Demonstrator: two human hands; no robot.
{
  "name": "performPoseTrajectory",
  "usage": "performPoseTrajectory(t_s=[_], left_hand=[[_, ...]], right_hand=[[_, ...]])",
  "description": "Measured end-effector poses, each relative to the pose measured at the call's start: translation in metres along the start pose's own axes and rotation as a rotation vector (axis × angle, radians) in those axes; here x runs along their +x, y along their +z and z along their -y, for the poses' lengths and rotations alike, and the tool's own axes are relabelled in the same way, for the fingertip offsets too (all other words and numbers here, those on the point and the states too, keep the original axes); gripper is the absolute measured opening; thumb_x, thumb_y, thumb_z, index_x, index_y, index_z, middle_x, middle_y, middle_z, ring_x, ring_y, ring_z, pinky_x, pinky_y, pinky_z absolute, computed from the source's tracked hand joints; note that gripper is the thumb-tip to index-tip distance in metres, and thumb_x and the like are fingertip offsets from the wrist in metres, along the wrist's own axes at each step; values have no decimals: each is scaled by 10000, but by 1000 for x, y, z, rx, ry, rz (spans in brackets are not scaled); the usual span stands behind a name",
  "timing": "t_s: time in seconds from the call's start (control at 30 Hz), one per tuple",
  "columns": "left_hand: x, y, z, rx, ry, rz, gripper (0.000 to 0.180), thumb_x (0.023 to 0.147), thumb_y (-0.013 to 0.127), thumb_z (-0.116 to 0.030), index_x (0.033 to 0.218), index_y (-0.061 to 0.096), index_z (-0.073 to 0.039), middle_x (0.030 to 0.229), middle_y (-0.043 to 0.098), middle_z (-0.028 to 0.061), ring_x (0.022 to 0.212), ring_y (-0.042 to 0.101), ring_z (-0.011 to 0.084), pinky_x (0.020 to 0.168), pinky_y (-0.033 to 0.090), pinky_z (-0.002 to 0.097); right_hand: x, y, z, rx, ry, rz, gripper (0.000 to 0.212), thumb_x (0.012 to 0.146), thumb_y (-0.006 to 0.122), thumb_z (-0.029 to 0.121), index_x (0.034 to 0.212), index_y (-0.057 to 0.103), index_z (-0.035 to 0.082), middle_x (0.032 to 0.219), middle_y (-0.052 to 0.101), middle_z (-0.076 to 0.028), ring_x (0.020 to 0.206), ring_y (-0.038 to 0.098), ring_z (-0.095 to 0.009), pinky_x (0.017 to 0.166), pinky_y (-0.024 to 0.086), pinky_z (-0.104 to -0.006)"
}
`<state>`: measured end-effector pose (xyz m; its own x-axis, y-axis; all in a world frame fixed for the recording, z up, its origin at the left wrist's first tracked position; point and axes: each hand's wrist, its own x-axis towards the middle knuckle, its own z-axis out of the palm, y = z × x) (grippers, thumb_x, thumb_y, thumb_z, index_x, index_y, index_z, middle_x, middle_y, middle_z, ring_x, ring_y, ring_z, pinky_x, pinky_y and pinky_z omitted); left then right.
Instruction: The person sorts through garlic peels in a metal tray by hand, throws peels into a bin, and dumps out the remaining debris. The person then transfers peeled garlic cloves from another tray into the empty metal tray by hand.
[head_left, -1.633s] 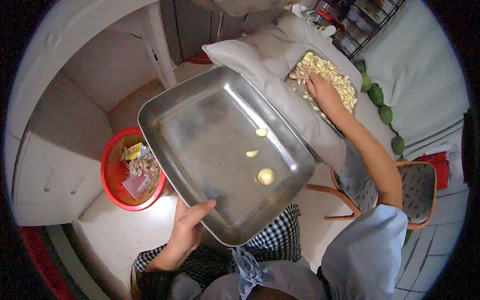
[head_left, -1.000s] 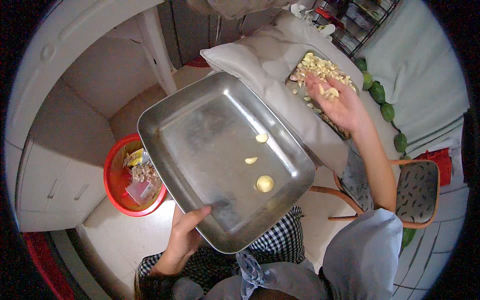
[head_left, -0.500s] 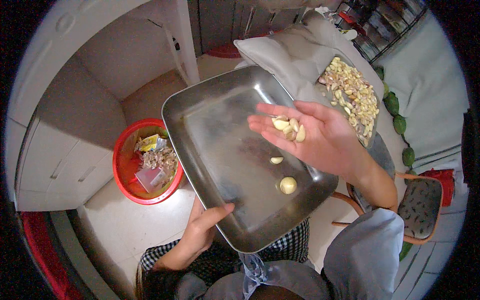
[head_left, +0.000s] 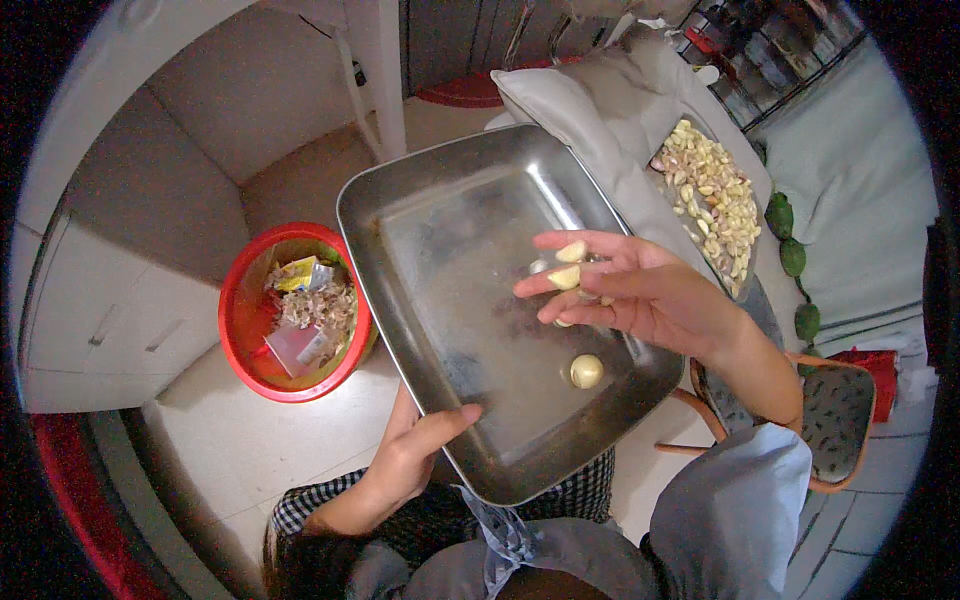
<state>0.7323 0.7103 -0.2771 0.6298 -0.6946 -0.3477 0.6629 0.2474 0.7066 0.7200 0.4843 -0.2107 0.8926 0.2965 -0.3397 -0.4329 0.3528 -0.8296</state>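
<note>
A deep rectangular metal pan (head_left: 450, 300) lies tilted in front of me. My left hand (head_left: 415, 455) grips its near left rim, thumb over the edge. Over the pan's right side, my right hand (head_left: 650, 300) carries several peeled garlic cloves (head_left: 565, 278) on its fingers, the thumb bent in over them. Some pale cloves show below and between the fingers; whether they touch the hand or the pan, I cannot tell. One round garlic clove (head_left: 586, 371) rests on the pan's bottom, near its right corner.
A red-rimmed bucket (head_left: 228, 325) with peelings and wrappers stands on the floor at left. At the far right, a heap of garlic cloves (head_left: 715, 200) lies beside a grey cushion (head_left: 560, 105). A patterned chair (head_left: 838, 420) stands at right, white drawers (head_left: 110, 310) at left.
My right hand has turned from a flat, upward palm to a tilted one with the thumb bent in over the cloves. The small clove on the pan's bottom is now hidden. My left hand keeps its grip.
</note>
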Motion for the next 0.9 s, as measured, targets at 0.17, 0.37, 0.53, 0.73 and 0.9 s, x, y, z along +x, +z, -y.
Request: performPoseTrajectory(t_s=[0.17, 0.37, 0.53, 0.73, 0.9], left_hand=[[0, 3, -3, 48, 14, -17, 520, 682, 490, -21, 1144, 253, 7, 1046, 412, 118, 993, 384, 198, 837, 300, 305], [2, 3, -5, 30, -18, 10, 515, 685, 487, -43, 1142, 255, 9, 1034, 415, 108, 973, 391, 194, 834, 296, 300], [2, -2, 0, 53, 21, 13, 515, 687, 480, -42, 1147, 253, 5, 1029, 416, 101, 967, 391, 190, 833, 293, 293], [1, 0, -1, 41, 10, 17, 519, 689, 488, -43, 1149, 254, 3, 1028, 415, 94, 967, 384, 184, 834, 286, 285], [0, -1, 0, 64, 24, -12, 524, 689, 494, -44, 1152, 253, 0, 1033, 411, 94, 973, 379, 183, 837, 282, 283]], right_hand=[[-4, 8, 0, 1, -50, -32, 439, 787, 431, 100, 1166, 252, -27, 1100, 410, -203, 1020, 427, -255, 875, 350, -267], [-8, 6, 0, -144, -72, -35, 383, 790, 424, 95, 1135, 313, -29, 1085, 432, -181, 1008, 438, -242, 862, 356, -263], [-6, 6, -4, -126, -69, -14, 329, 797, 439, 100, 1095, 362, -17, 1020, 484, -159, 922, 496, -215, 819, 387, -259], [-2, 6, -13, -67, -53, -40, 246, 805, 440, 130, 1004, 427, -12, 912, 531, -131, 826, 538, -185, 741, 429, -246], [1, 10, -17, -111, -23, -53, 244, 802, 455, 166, 975, 439, -5, 888, 538, -122, 781, 541, -165, 709, 433, -231]])
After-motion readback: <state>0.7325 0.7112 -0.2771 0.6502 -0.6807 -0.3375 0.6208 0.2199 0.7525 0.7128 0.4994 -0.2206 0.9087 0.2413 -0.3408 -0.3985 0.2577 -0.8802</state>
